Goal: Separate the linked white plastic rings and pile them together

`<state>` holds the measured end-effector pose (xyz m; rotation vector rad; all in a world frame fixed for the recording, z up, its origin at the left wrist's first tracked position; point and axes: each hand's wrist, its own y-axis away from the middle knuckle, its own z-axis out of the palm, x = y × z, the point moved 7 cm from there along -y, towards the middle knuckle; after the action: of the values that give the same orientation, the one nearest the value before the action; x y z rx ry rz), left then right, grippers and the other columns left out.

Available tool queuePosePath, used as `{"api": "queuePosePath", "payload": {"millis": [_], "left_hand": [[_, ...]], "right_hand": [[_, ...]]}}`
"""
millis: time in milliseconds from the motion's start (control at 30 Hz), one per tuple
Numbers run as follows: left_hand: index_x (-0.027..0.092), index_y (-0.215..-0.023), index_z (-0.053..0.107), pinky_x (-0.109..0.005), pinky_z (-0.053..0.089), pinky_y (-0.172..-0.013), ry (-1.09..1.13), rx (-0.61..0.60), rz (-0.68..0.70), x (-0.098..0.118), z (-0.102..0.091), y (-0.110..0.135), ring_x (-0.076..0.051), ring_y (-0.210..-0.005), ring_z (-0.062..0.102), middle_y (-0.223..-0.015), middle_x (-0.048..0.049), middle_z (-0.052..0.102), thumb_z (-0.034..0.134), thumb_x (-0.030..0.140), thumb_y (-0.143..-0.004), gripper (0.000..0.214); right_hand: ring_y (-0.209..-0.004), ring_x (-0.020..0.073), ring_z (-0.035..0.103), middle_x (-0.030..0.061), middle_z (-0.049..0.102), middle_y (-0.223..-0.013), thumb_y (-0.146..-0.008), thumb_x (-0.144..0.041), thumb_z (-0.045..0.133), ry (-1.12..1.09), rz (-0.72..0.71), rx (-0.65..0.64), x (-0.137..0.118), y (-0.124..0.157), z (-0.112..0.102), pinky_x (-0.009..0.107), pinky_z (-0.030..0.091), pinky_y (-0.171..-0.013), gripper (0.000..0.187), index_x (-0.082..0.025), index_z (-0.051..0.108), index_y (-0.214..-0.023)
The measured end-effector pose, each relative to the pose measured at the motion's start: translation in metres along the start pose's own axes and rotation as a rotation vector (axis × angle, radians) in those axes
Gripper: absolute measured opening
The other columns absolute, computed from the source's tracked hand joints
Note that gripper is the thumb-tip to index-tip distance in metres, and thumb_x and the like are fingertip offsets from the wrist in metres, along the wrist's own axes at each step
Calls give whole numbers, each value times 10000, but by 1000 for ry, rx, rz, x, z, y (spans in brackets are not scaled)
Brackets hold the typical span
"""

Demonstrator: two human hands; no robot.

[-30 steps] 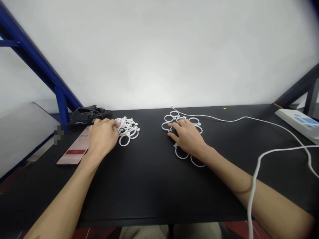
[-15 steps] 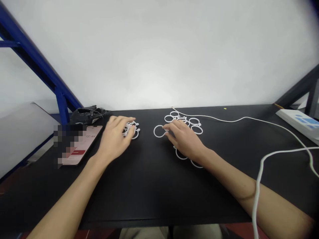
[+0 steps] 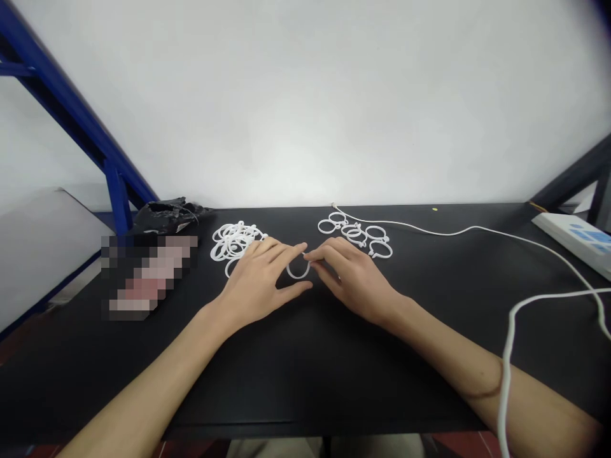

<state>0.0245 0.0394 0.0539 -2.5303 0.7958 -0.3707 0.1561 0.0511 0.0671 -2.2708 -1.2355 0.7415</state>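
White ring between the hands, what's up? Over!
Right hand pinches white ring. Left hand open beside it. White cable crosses right forearm in view.

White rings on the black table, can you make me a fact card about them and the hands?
Right hand: fingertips pinch one white ring
Left hand: open, thumb and fingers spread by that ring; touching unclear
Ring pile: tangled, partly behind the left hand
Spread-out rings: beyond the right hand
Table: black
Cable: white, behind the spread-out rings
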Motion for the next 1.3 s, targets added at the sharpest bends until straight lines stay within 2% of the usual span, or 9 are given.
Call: {"api": "queuePosePath", "payload": {"millis": [267, 367, 433, 533, 667, 767, 867, 1033, 1300], "left_hand": [[210, -1274, 518, -398, 454, -889, 49, -70, -37, -2, 8, 0, -229, -1002, 554, -1059, -60, 671, 541, 398, -934, 389], [209, -1289, 508, -390, 460, -892, 70, -58, -105, -12, 6, 1, -230, -1013, 546, -1105, -65, 656, 542, 425, -928, 422], [203, -1277, 515, -407, 448, -925, 26, -30, -170, -23, 2, 1, -245, -1055, 528, -1144, -70, 645, 535, 417, -929, 408], [160, -1255, 533, -449, 412, -972, -123, 18, -278, -42, -7, 5, -287, -1108, 483, -1187, -98, 621, 496, 352, -938, 373], [135, -1268, 538, -476, 410, -941, -238, -6, -418, -64, -9, 12, -327, -1098, 461, -1215, -125, 598, 451, 298, -914, 399], [155, -1273, 544, -486, 407, -922, -246, -53, -465, -70, -4, 15, -350, -1117, 454, -1236, -127, 594, 437, 291, -898, 413], [166, -1285, 543, -495, 402, -914, -253, -78, -480, -70, -2, 16, -364, -1131, 448, -1258, -131, 588, 436, 286, -884, 432], [178, -1284, 546, -499, 393, -916, -252, -54, -483, -67, -6, 15, -360, -1128, 452, -1256, -125, 588, 444, 265, -866, 439], [206, -1241, 548, -458, 370, -981, -55, 1, -256, -29, -5, 4, -279, -1135, 457, -1203, -78, 607, 464, 310, -933, 336]], "right_hand": [[-797, 171, 562, 59, 640, -856, -985, -220, 427, -12, 53, -55, 1, 0, 5, 297, 477, -720, 179, -190, 603, -994], [-830, 161, 603, 42, 673, -925, -964, -255, 490, -50, 159, -68, 15, -1, 2, 289, 477, -745, 192, -211, 588, -1124], [-720, 142, 600, 19, 677, -847, -957, -298, 503, -35, 268, -104, 30, -1, -5, 279, 463, -689, 181, -209, 611, -1072], [-540, 121, 515, -23, 581, -577, -969, -414, 448, 25, 402, -266, 51, 4, -13, 276, 403, -580, 350, -207, 610, -738], [-581, 122, 546, -27, 645, -685, -835, -411, 628, -6, 413, -524, 61, 16, -11, 263, 381, -550, 181, -233, 656, -851], [-626, 129, 560, -16, 660, -767, -739, -271, 662, -3, 389, -583, 59, 20, -7, 260, 392, -558, 166, -240, 666, -902], [-653, 137, 560, -18, 650, -780, -693, -202, 640, 20, 369, -577, 55, 21, -5, 259, 397, -566, 193, -248, 656, -879], [-698, 144, 570, -3, 645, -785, -757, -171, 591, 52, 337, -520, 50, 19, 3, 261, 412, -601, 112, -227, 631, -845], [-597, 112, 583, -25, 645, -690, -816, -236, 627, -168, 466, -167, 41, 10, -1, 248, 455, -579, 86, -206, 549, -834]]}}
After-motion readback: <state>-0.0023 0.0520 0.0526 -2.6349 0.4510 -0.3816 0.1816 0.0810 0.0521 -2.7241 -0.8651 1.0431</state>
